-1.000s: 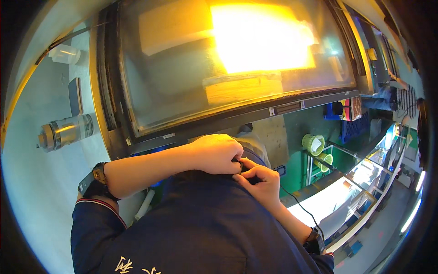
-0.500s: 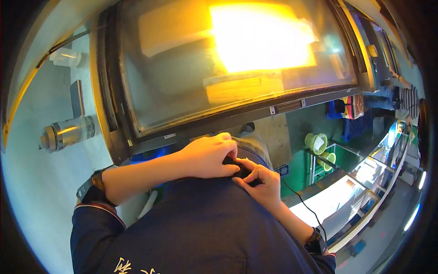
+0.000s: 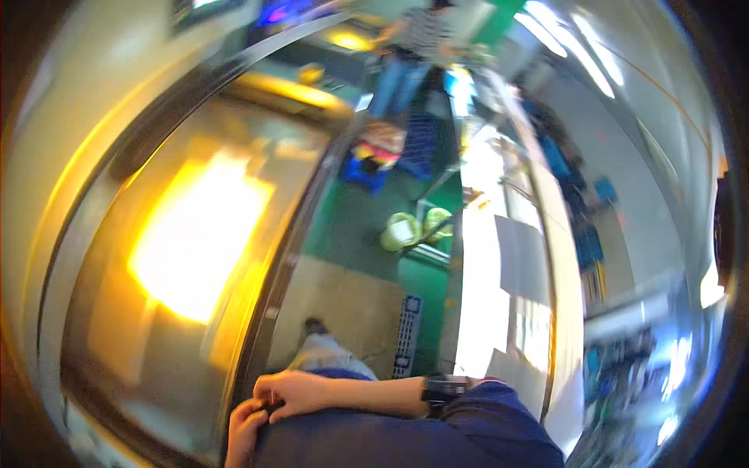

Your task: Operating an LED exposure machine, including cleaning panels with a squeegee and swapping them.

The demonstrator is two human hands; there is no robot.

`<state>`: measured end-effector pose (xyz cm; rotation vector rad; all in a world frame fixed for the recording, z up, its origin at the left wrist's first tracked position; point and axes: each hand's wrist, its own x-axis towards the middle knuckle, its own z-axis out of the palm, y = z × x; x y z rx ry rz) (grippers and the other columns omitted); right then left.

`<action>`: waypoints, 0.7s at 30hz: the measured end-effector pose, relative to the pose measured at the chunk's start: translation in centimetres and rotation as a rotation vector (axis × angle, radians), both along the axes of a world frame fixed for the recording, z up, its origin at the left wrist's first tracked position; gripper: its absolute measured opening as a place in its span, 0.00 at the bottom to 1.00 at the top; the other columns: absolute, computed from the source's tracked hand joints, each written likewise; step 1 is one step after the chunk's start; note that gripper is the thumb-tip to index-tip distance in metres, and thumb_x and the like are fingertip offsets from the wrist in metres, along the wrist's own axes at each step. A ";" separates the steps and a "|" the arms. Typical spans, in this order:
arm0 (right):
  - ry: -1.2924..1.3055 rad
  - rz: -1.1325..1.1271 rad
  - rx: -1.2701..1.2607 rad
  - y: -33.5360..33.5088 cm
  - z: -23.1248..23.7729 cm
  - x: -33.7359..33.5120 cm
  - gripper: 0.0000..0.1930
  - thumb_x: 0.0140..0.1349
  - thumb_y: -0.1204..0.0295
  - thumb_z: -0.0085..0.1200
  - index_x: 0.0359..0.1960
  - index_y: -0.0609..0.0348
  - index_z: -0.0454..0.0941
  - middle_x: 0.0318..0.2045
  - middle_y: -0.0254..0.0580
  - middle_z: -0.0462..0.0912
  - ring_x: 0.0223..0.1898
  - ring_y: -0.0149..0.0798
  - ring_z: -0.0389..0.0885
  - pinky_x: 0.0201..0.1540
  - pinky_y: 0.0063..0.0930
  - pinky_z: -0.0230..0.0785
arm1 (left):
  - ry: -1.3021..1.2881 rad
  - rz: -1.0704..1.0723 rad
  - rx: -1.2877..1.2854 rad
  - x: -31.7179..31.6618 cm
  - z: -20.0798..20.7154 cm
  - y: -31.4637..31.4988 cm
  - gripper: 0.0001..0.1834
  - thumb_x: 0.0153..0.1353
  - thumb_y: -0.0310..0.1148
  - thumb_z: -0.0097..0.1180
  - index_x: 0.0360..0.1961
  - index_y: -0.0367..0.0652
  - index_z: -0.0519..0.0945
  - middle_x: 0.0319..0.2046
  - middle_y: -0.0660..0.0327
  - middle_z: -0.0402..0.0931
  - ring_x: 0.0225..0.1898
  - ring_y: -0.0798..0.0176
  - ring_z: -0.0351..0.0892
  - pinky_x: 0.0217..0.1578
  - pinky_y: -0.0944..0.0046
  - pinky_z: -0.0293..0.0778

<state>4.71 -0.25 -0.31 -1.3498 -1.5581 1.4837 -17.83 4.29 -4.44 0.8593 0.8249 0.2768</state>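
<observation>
Both hands are together at my waist, low in the view, over my dark blue shirt (image 3: 359, 437). My right hand (image 3: 292, 392) comes in from the right, its fingers curled and pinching a small black object (image 3: 271, 406). My left hand (image 3: 244, 429) meets it from below, with fingers bent against the same object. Its kind cannot be made out, since the fingers cover most of it. A black band (image 3: 445, 390) sits on my right wrist.
On the left stands a frame with a brightly lit yellow panel (image 3: 203, 242). Two green bins (image 3: 401, 232) stand on the green floor ahead. A long lit table (image 3: 480, 296) runs along the right. Farther off is another person (image 3: 402, 70) in a striped top.
My view has swung to the right, so the lit panel now lies on the left and the aisle ahead. Both hands stay together at the small black object.
</observation>
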 end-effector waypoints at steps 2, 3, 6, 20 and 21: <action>-0.022 -0.016 0.012 -0.8 -0.2 1.4 0.21 0.55 0.62 0.68 0.47 0.57 0.79 0.37 0.45 0.85 0.40 0.45 0.84 0.43 0.37 0.76 | 0.008 -0.053 0.056 -0.5 -1.6 0.7 0.12 0.56 0.25 0.57 0.42 0.35 0.80 0.36 0.61 0.81 0.37 0.68 0.80 0.44 0.68 0.76; 0.002 0.056 -0.021 -0.9 -0.3 2.0 0.20 0.55 0.61 0.67 0.46 0.57 0.79 0.35 0.45 0.84 0.40 0.44 0.84 0.43 0.37 0.76 | 0.051 -0.108 0.020 -0.5 -1.8 1.2 0.14 0.60 0.30 0.60 0.46 0.37 0.81 0.37 0.62 0.81 0.39 0.67 0.79 0.44 0.66 0.75; -0.093 0.035 -0.058 -3.6 1.3 5.1 0.19 0.56 0.60 0.66 0.45 0.57 0.81 0.31 0.43 0.83 0.39 0.43 0.84 0.41 0.37 0.75 | 0.096 -0.122 -0.027 1.3 1.2 1.4 0.17 0.63 0.36 0.62 0.49 0.39 0.81 0.39 0.64 0.80 0.40 0.67 0.77 0.44 0.66 0.73; -1.054 -1.517 -0.054 -25.9 4.4 18.3 0.15 0.55 0.66 0.64 0.44 0.54 0.82 0.42 0.48 0.84 0.45 0.52 0.84 0.46 0.44 0.76 | 0.073 -0.390 0.090 5.0 -0.3 4.7 0.13 0.64 0.36 0.59 0.44 0.39 0.81 0.31 0.68 0.75 0.31 0.71 0.71 0.32 0.70 0.67; -1.378 -1.649 -0.233 -34.3 4.5 20.9 0.20 0.54 0.68 0.65 0.49 0.57 0.79 0.45 0.53 0.82 0.49 0.56 0.81 0.50 0.45 0.74 | 0.017 -0.352 -0.015 5.2 -1.5 5.0 0.11 0.60 0.30 0.58 0.42 0.37 0.81 0.32 0.64 0.78 0.32 0.70 0.76 0.37 0.70 0.72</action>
